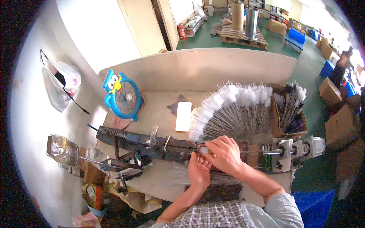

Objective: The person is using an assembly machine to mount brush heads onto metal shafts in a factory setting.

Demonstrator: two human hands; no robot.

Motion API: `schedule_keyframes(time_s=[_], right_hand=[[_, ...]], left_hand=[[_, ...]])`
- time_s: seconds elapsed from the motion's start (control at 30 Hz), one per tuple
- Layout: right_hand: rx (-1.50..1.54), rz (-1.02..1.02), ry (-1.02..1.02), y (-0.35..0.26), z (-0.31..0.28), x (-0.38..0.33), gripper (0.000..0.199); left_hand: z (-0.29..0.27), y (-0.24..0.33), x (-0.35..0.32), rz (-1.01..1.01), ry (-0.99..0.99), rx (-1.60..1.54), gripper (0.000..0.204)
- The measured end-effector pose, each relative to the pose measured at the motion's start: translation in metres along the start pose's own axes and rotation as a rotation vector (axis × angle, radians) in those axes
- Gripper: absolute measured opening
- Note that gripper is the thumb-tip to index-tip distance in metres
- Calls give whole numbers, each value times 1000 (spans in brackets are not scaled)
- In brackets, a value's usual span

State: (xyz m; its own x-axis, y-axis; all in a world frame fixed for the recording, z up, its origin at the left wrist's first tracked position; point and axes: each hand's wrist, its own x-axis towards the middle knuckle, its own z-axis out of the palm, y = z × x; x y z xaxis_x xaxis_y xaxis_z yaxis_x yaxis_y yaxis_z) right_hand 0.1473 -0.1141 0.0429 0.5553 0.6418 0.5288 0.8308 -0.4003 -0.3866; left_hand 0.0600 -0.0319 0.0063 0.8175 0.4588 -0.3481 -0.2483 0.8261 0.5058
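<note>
My right hand is closed at the middle of the bench, its fingers pinched round a small white-and-yellowish piece. My left hand is just below and left of it, fingers curled up close against the right fingertips. What the left fingers hold is hidden. Both hands are at the inner end of a long dark metal machine arm. Behind them, a wide fan of thin wire brushes with white tufted ends lies on the bench. Loose thin wires lie below the left end.
A motor-driven spindle stands at the right, and a plastic-wrapped motor at the left. A blue duck-shaped fan, a white phone-like slab and a cardboard box of dark-tipped brushes stand further back. A low board edges the bench.
</note>
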Motion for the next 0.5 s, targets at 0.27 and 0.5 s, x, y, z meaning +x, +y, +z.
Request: schedule_keyframes(time_s=[0.27,0.5], right_hand=[[27,-56,-11,4,-14,-5,29],[80,-112,-5,8,-12,-7,29]], left_hand=[[-8,-7,7,56,17,28,21],[2,-11,4,147,16,64,15]])
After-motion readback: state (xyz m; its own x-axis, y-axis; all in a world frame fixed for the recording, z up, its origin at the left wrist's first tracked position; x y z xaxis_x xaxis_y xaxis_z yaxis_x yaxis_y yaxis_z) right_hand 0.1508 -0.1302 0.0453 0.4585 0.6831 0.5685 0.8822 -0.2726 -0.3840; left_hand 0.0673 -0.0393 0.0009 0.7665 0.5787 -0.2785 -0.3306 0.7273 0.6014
